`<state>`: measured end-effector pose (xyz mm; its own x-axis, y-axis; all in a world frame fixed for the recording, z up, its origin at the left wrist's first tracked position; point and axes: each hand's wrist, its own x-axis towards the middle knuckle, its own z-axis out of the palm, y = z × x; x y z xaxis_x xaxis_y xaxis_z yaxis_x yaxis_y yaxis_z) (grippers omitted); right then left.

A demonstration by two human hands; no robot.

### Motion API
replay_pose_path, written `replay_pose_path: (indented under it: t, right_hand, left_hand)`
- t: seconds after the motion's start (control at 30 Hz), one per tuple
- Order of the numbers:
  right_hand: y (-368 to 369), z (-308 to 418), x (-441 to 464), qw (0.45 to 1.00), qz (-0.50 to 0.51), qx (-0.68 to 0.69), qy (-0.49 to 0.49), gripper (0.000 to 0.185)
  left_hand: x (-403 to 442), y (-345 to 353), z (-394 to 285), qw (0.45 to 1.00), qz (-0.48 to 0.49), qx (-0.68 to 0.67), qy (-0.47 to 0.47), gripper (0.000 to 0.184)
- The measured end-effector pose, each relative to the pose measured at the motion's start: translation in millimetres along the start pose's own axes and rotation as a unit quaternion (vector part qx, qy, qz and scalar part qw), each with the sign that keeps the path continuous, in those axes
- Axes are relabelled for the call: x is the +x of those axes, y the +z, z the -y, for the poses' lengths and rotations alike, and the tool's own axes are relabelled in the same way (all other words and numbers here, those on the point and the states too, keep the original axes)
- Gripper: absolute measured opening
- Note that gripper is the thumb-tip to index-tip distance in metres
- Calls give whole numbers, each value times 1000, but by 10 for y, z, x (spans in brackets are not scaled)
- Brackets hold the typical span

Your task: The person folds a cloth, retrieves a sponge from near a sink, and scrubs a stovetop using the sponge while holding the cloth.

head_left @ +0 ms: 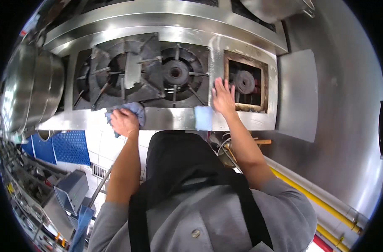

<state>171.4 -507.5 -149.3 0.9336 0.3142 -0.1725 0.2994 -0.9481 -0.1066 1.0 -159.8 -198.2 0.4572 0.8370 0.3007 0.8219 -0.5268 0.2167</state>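
My left hand (pixel 124 122) presses a crumpled grey-blue cloth (pixel 137 111) on the front steel edge of the stove (pixel 168 119). My right hand (pixel 224 97) lies on the steel strip left of the square burner opening (pixel 263 84), fingers spread and pointing away from me; nothing shows in it. Between my hands, a light blue cloth (pixel 203 118) lies over the front edge. A loose burner grate (pixel 103 77) sits askew, overlapping the left burner area. Next to it, a round burner (pixel 175 72) shows under its grate. Inside the square opening is another round burner (pixel 244 82) without a grate.
A large steel pot (pixel 32 88) stands at the left end. Another pot (pixel 275 8) is at the back right. A steel panel (pixel 298 96) borders the stove's right side. Yellow pipes (pixel 317 199) run low at the right; a blue perforated mat (pixel 71 148) lies below left.
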Motion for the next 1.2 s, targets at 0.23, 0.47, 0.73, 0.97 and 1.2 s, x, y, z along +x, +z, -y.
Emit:
replay_pose_path:
  t: [0.23, 0.47, 0.73, 0.97, 1.2]
  right_hand:
    - [71, -105, -318, 998, 17, -35, -44, 52]
    - [224, -313, -191, 990, 8, 102, -92, 45]
    - [112, -201, -180, 988, 14, 102, -113, 48]
    - [74, -277, 747, 992, 14, 61, -107, 50]
    - [293, -554, 1528, 989, -16, 78, -126, 56]
  left_hand:
    - [0, 13, 57, 997, 32, -72, -15, 19]
    - [62, -320, 0, 992, 74, -101, -25, 18]
    - [67, -333, -1, 990, 27, -134, -21, 17]
    - [50, -292, -54, 996, -6, -88, -20, 15]
    - [40, -189, -84, 999, -1, -48, -27, 15]
